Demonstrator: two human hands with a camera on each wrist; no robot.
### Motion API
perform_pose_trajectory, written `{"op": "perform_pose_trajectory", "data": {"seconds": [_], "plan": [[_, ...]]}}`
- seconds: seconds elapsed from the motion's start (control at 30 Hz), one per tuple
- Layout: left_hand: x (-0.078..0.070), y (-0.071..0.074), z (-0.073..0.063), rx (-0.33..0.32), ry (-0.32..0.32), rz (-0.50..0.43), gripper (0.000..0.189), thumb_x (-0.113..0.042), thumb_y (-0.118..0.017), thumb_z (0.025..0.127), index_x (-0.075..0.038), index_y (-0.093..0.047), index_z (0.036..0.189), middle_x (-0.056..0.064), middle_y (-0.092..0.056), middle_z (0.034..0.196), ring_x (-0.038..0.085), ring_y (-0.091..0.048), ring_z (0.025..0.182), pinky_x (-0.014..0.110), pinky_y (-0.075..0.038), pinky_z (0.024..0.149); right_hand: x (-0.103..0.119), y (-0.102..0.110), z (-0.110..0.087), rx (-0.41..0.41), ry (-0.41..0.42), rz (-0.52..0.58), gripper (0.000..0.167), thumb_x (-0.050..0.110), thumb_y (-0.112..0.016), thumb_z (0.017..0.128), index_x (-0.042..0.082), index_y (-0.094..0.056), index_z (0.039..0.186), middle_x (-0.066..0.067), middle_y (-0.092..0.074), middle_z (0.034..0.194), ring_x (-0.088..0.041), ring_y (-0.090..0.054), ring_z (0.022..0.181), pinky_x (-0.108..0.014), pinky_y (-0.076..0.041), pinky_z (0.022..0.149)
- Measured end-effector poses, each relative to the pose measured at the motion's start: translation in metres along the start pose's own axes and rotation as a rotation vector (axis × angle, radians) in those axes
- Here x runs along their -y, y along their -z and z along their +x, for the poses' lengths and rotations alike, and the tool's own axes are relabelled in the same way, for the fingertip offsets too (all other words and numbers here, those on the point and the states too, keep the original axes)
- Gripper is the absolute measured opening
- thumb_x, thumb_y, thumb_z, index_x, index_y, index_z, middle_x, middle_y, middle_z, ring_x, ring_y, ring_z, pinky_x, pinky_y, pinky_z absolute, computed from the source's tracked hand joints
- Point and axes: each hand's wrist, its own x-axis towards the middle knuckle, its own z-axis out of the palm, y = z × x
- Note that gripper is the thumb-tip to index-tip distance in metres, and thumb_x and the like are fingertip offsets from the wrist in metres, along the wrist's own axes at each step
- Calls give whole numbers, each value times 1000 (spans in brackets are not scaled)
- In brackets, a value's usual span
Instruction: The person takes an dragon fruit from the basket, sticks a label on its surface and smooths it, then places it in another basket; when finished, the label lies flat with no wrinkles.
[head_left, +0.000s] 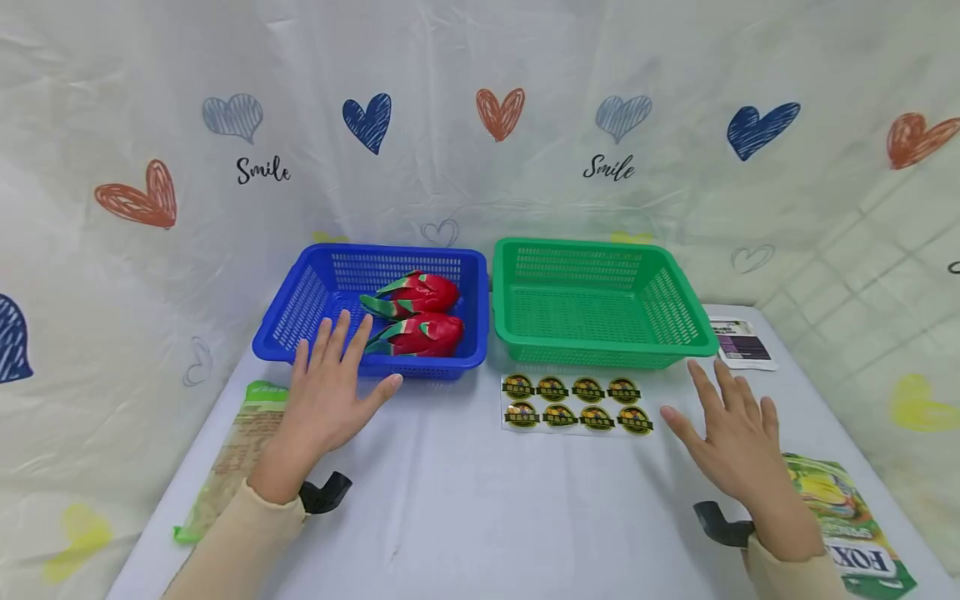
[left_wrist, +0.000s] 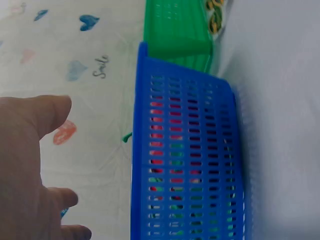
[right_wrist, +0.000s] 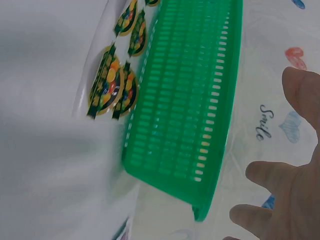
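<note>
My left hand (head_left: 327, 406) is spread, palm down, in front of the blue basket (head_left: 300, 354), its fingertips overlapping the near rim in the head view. Inside that basket lie two red dragon fruits (head_left: 431, 335) with green leafy tips. On the other side, my right hand (head_left: 731, 437) has its fingers straight and apart, just off the near right corner of the green basket (head_left: 600, 354). Nothing is held in either hand. Between the hands, a sheet of round stickers (head_left: 576, 404) lies in front of the green basket, which has nothing in it.
A clear bag with green ends (head_left: 240, 454) lies under the left forearm. At the right, a green and yellow packet (head_left: 847, 517) lies partly behind the right wrist. A white and purple packet (head_left: 742, 343) sits beside the green basket. A heart-printed curtain (head_left: 442, 183) hangs behind.
</note>
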Motion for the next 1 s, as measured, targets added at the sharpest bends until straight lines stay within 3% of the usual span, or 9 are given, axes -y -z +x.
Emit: {"op": "perform_pose_trajectory", "data": {"seconds": [0.27, 0.47, 0.57, 0.77, 0.87, 1.0], "plan": [[-5, -2, -4, -77, -19, -331, 78, -55, -57, 102, -20, -28, 165, 16, -26, 172, 45, -25, 157, 78, -25, 119, 24, 5, 17, -13, 100, 40, 84, 57, -51, 105, 18, -13, 168, -28, -9, 172, -62, -16, 150, -82, -1, 117], [-9, -10, -10, -112, 17, -636, 49, -37, -60, 106, -11, -53, 146, 14, -56, 150, 34, -54, 138, 59, -49, 111, 56, 5, 37, 30, 180, 102, 82, 55, -52, 105, 18, -15, 168, -26, -10, 173, -60, -15, 153, -82, -4, 117], [-10, -16, -11, -66, 75, -746, 41, -37, -56, 108, -11, -59, 139, 13, -64, 140, 30, -59, 130, 54, -52, 107, 76, 2, 50, 56, 226, 125, 81, 55, -53, 105, 18, -17, 168, -26, -13, 172, -56, -17, 155, -80, -9, 118], [-7, -32, -5, 103, 203, -934, 42, -39, -50, 110, -9, -64, 137, 17, -68, 137, 35, -63, 127, 45, -57, 103, 124, -10, 84, 114, 314, 143, 81, 59, -52, 104, 21, -19, 167, -22, -20, 172, -49, -23, 156, -75, -18, 122], [-6, -38, -1, 166, 248, -994, 44, -38, -48, 111, -6, -64, 138, 21, -67, 138, 38, -64, 126, 41, -59, 101, 151, -16, 101, 143, 363, 157, 83, 61, -55, 102, 21, -22, 167, -20, -26, 171, -45, -27, 156, -73, -23, 122], [-4, -46, 5, 202, 291, -1038, 48, -38, -45, 112, -3, -63, 139, 23, -66, 138, 38, -64, 125, 38, -60, 99, 185, -21, 122, 188, 409, 181, 83, 61, -59, 100, 19, -29, 164, -16, -34, 168, -41, -34, 155, -68, -30, 123]]}}
